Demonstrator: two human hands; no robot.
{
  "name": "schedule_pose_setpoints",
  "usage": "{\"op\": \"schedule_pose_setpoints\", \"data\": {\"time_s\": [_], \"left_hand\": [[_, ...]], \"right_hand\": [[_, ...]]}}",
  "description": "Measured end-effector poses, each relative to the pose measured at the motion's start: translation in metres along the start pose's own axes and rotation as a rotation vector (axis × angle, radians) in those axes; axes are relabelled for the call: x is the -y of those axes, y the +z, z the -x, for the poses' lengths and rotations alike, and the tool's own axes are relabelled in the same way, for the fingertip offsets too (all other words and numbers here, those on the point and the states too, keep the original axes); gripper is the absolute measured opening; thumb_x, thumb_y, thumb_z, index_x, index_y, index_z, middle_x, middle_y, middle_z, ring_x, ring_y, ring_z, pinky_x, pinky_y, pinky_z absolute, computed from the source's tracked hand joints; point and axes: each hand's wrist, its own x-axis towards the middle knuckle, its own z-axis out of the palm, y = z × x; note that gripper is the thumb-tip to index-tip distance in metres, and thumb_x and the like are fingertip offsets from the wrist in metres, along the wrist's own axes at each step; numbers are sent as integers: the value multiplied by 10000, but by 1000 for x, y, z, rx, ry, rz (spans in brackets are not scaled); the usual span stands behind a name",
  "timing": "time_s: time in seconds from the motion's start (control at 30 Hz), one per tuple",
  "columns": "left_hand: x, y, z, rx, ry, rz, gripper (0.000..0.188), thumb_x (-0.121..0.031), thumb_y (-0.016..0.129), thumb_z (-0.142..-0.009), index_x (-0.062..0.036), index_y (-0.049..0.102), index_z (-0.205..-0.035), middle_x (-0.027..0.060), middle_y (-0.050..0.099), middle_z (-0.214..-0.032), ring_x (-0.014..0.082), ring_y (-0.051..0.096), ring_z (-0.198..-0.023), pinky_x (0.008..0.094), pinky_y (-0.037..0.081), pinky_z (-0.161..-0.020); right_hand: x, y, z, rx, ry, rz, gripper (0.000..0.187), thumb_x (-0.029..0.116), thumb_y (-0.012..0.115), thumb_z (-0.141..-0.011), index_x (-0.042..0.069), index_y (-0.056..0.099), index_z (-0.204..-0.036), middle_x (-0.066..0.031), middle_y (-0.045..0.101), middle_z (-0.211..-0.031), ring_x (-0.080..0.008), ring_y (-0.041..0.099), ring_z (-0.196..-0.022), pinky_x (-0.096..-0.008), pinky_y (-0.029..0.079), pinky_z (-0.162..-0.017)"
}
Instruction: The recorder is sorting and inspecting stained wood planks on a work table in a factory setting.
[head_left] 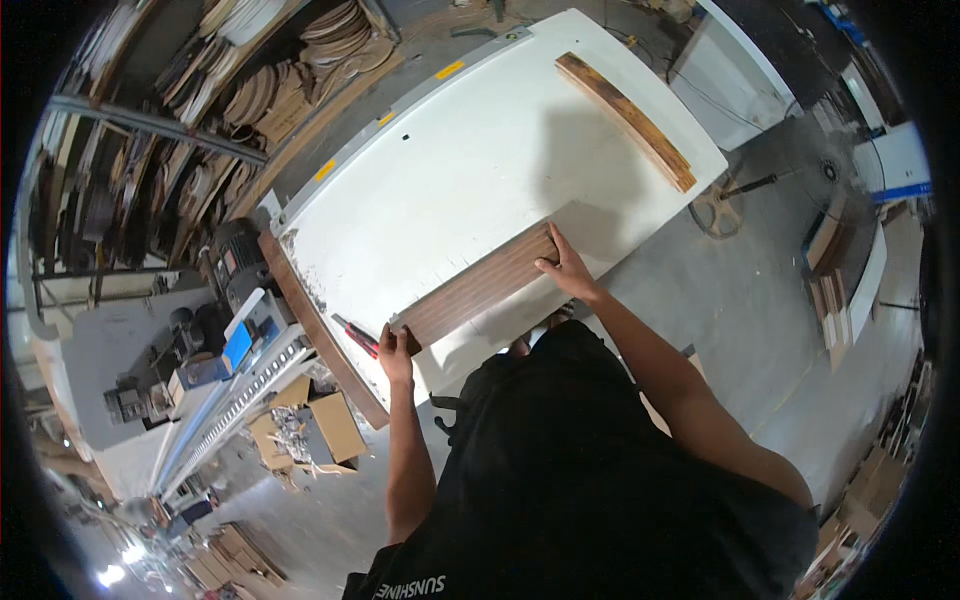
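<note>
A brown wood-grain board (475, 287) with lengthwise stripes is held in front of my body, over the near edge of a white tabletop (440, 200). My left hand (396, 352) closes on its left end. At the opposite end my right hand (568, 265) grips the board, with the thumb on its upper face. A red-and-black utility knife (360, 338) lies on the tabletop just left of my left hand. Across the table, a stack of narrow brown strips (628, 122) rests near the far right edge.
A brown edge strip (320, 335) borders the table's left end. Beyond it stand a machine with a motor (240, 255) and an open cardboard box (335, 430). Racks of curved wooden pieces (270, 95) line the far left. A fan (825, 170) stands at right.
</note>
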Motion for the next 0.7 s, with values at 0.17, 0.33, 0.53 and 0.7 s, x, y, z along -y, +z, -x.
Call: {"op": "schedule_pose_setpoints", "data": {"time_s": [0.17,0.33,0.53,0.7], "left_hand": [[0,11,10,-128,50,87,615,-138,670,-1049,108,412,-1549,150,656,-1339,187,626,-1138,319,500,-1013],[1,10,8,-101,-6,187,621,-93,645,-1054,109,371,-1573,197,600,-1459,226,602,-1255,335,476,-1072],[19,12,-2,-154,38,178,588,-68,627,-1052,111,388,-1559,250,519,-1554,292,532,-1412,373,408,-1180],[7,22,2,-367,169,-223,540,-148,705,-1007,99,526,-1452,262,633,-1408,332,618,-1315,397,463,-1131]], "right_hand": [[-10,12,1,-72,-19,5,846,187,739,-976,63,264,-1666,-262,435,-1606,-367,494,-1435,-393,544,-1025],[-11,12,3,-112,-48,28,820,189,738,-982,101,291,-1664,-247,478,-1580,-345,526,-1404,-374,555,-997],[-2,11,5,-112,9,-33,787,208,725,-999,106,299,-1653,-267,504,-1549,-393,555,-1374,-418,508,-1067],[14,-1,6,-146,-139,243,924,356,779,-945,25,275,-1645,-253,403,-1627,-397,408,-1493,-489,336,-1221]]}}
